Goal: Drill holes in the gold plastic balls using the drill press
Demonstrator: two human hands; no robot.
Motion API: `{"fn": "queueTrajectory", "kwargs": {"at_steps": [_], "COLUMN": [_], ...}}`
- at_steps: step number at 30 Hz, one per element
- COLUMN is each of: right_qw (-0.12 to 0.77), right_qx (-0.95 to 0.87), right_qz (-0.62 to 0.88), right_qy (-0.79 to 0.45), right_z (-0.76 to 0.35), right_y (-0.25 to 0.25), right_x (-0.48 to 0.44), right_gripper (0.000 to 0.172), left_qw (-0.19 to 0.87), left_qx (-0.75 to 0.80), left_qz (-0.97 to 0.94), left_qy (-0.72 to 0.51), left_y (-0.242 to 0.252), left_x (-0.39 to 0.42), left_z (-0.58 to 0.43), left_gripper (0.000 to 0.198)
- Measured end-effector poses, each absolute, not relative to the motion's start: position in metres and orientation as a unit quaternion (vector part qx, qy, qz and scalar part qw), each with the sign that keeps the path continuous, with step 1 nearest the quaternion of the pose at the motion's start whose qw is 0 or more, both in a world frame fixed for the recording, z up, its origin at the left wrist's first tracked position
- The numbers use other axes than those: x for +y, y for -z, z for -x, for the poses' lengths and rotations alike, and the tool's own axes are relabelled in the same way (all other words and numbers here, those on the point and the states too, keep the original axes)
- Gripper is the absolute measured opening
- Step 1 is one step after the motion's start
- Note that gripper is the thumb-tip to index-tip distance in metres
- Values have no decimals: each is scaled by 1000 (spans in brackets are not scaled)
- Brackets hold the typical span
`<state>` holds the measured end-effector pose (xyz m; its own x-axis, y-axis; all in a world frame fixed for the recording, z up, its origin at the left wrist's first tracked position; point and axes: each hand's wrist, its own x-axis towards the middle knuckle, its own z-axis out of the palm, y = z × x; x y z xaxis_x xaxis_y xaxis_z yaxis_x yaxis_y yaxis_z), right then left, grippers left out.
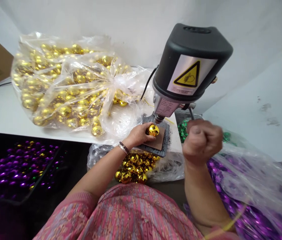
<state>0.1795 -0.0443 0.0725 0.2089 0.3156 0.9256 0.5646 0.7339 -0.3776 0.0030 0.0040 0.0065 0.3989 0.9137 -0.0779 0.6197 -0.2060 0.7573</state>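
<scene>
My left hand (139, 134) pinches a gold faceted ball (153, 130) on the dark base plate (164, 146) of a small bench drill (190, 63). The drill bit touches the top of the ball. My right hand (201, 141) is a closed fist around the drill's feed lever (191, 113), just right of the base.
A large clear bag of gold balls (66, 86) lies on the white table, behind and left. A smaller bag of gold balls (134, 166) sits below the drill. Purple balls fill a tray (13, 170) at left and a bag (251, 200) at right. Green balls (184, 130) lie behind the drill.
</scene>
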Motion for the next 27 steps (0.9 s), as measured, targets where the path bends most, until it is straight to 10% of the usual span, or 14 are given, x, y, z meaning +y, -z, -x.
{"fn": "queueTrajectory", "kwargs": {"at_steps": [7, 27], "right_qw": [730, 755], "right_qx": [-535, -492], "right_qz": [419, 418], "right_qy": [-74, -109], "right_z": [-172, -166], "right_y": [-148, -149], "right_x": [-28, -29], "right_gripper": [41, 39], "left_qw": [392, 343], "left_qx": [471, 536], "left_qz": [-755, -723], "left_qy": [-233, -269], "left_y": [-7, -27], "left_x": [-8, -34], "left_z": [5, 103], "left_gripper": [72, 47]}}
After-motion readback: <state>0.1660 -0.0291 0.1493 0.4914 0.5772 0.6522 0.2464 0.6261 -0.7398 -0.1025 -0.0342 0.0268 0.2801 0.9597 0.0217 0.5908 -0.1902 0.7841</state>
